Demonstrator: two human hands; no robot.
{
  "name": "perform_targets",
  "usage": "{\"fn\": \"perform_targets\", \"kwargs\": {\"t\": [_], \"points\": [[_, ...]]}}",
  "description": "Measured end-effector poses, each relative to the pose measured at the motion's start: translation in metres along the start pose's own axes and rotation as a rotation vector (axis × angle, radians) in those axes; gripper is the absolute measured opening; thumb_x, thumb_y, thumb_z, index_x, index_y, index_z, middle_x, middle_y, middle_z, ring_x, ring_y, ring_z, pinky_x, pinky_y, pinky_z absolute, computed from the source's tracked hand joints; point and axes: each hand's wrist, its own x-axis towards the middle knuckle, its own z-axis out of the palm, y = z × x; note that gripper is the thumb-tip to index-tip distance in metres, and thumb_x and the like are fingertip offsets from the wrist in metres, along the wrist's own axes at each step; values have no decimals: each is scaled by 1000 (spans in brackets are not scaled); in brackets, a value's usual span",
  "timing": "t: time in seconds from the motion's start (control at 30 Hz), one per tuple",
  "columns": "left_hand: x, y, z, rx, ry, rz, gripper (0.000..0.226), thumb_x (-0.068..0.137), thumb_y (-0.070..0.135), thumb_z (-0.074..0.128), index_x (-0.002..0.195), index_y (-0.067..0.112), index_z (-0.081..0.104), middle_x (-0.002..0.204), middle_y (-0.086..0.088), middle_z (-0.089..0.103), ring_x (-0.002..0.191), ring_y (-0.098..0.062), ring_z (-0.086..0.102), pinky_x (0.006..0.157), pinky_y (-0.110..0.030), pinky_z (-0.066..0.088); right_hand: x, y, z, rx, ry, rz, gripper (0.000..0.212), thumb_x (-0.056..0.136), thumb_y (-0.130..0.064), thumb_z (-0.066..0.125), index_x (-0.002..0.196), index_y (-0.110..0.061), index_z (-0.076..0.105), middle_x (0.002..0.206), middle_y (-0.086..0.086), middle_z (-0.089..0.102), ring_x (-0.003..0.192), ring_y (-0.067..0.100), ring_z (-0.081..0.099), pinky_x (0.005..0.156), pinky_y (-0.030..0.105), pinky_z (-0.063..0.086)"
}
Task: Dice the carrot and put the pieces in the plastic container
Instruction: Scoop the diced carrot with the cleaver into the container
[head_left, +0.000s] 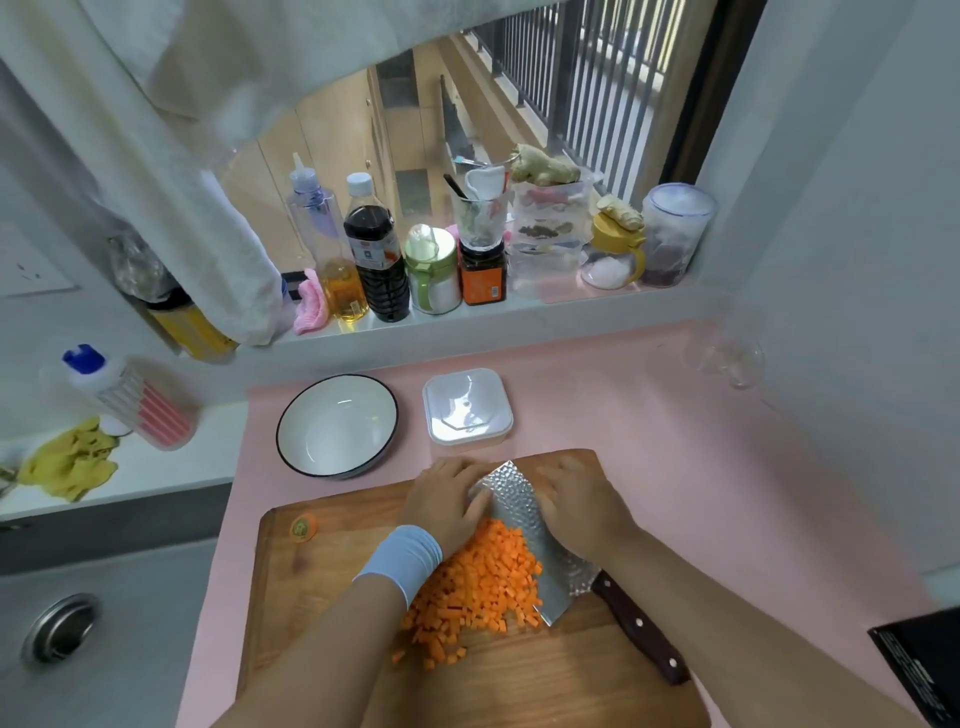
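We look down on a wooden cutting board (322, 597) lying on a pink counter (675, 441), and near its middle sits a heap of diced carrot pieces (478, 587). Our left hand (447, 501), with a pale blue band at the wrist, lies flat with its fingers spread against the far left edge of the heap, touching the hammered blade of a cleaver (524, 525). Our right hand (576, 493) presses open-palmed on the far right side of that blade, so the two hands sit close together with the blade tilted between them; neither hand grips the dark riveted handle, which points toward the near right and lies free. The blade's edge rests against the right side of the carrot heap. A cut-off carrot end (304, 527) lies alone on the left part of the board. Beyond the board, the plastic container (467, 408) stands with its clear lid on, and just left of it is a white bowl (337, 423) with a dark rim. A sink (78, 623) lies at the near left.
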Motion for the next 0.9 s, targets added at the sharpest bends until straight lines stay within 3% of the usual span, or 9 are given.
{"fn": "perform_targets", "kwargs": {"t": [0.13,0.23,0.47,0.53,0.6,0.67,0.73,0.83,0.9], "points": [[36,-21,-24,-7,58,-70,37,92,19,51,127,16,62,124,-3,59,118,-23,51,102,-35,42,46,-35,-15,-104,0,-67,35,100,-31,49,134,-25,57,124,1,53,118,24,51,88,34,42],[58,-35,-35,54,5,-86,45,92,13,50,137,15,54,139,-2,52,129,-22,45,108,-33,38,85,-54,-6,-223,-47,-112,43,99,-33,52,141,-22,49,136,4,48,124,27,46,99,37,40],[97,-64,-20,250,-206,1,71,95,46,53,154,18,25,162,-4,19,148,-22,17,121,-32,16,139,-45,17,-516,-268,-75,90,84,-1,64,157,-19,15,164,15,7,151,34,6,119,49,16],[104,-66,-15,254,-227,-7,82,92,56,54,156,17,20,164,-5,13,150,-23,11,122,-34,11,145,-33,21,-488,-261,-137,82,86,6,58,156,-16,22,162,15,16,150,32,14,117,45,22],[108,-70,-11,249,-212,-19,87,89,63,54,156,18,21,164,-5,12,150,-24,9,123,-35,10,147,-24,26,-440,-175,-266,66,83,4,65,144,-13,45,151,15,41,141,33,36,107,42,35],[110,-74,-8,242,-181,-18,88,85,67,55,154,19,25,163,-3,15,150,-24,10,122,-35,11,150,-18,29,-444,-123,-388,54,65,-10,87,114,-14,65,116,7,65,110,27,61,84,37,48],[110,-78,-8,211,-155,-14,89,83,68,59,152,21,29,163,0,18,150,-21,11,121,-34,11,155,-12,32,-494,-126,-456,51,54,-23,94,96,-17,67,92,0,66,87,22,65,69,33,47],[109,-83,-9,156,-157,-7,89,83,66,61,153,22,30,163,2,18,151,-19,10,122,-33,12,157,-7,30,-552,-86,-567,43,65,-26,86,102,-15,66,94,2,67,86,23,66,69,34,49],[108,-84,-10,154,-157,12,87,85,64,61,153,20,30,163,1,18,151,-20,10,123,-33,11,156,-5,31,-623,-40,-630,30,82,-18,64,110,-9,68,102,10,70,89,28,68,71,35,55]]}}
